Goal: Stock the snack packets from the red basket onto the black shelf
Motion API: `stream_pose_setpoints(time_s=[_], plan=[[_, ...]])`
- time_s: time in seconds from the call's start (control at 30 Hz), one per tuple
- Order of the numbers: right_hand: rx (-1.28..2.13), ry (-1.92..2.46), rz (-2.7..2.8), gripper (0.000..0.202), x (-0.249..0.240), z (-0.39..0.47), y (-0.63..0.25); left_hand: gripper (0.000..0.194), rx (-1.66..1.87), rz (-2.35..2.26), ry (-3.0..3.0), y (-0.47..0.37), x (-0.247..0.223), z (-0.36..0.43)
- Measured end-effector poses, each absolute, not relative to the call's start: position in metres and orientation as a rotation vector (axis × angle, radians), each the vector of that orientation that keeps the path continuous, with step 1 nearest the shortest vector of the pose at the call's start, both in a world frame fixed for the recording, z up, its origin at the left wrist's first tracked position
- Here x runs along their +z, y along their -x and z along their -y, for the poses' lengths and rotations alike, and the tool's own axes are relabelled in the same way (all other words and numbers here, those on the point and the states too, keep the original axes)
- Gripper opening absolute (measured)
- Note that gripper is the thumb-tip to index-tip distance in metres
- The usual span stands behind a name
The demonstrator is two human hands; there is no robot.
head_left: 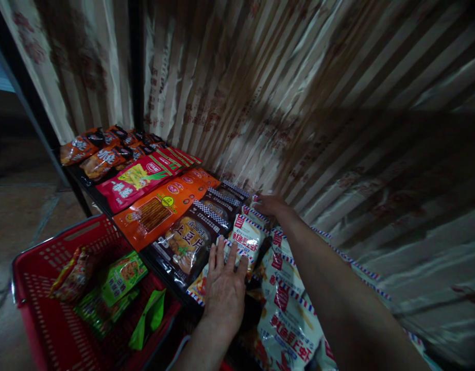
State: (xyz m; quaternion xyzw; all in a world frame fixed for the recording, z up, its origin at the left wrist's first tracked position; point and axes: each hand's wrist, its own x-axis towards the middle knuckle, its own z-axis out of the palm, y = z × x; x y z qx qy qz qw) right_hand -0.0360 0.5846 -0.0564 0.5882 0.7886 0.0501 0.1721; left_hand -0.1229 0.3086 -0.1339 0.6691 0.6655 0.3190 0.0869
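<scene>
My left hand (225, 288) lies flat, fingers spread, on the front of a row of white snack bags (246, 238) with red-and-blue striped edges. At the back of that row is my right hand (275, 207), close to the rear packets; its fingers are mostly hidden and dim. More striped white bags (286, 322) lie in a row to the right, partly behind my right forearm. Dark potato-slice packets (187, 239) sit just left of my left hand, overlapping one another.
Orange packets (160, 208), pink-red packets (139, 180) and orange-black bags (102, 159) line the rack farther left. Below stands a red basket (32, 299) holding green packets (125, 275) and a colourful bag (73, 275). A pleated floral curtain (237, 93) hangs behind.
</scene>
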Motion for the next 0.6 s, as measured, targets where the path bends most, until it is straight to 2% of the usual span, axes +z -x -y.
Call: stream_pose_setpoints(time_s=[0.6], plan=[[0.160,-1.824,-2.203,0.048,-0.073,-0.586,0.042,0.040,0.968,-1.987,-1.970,0.124,-0.135,-0.311]])
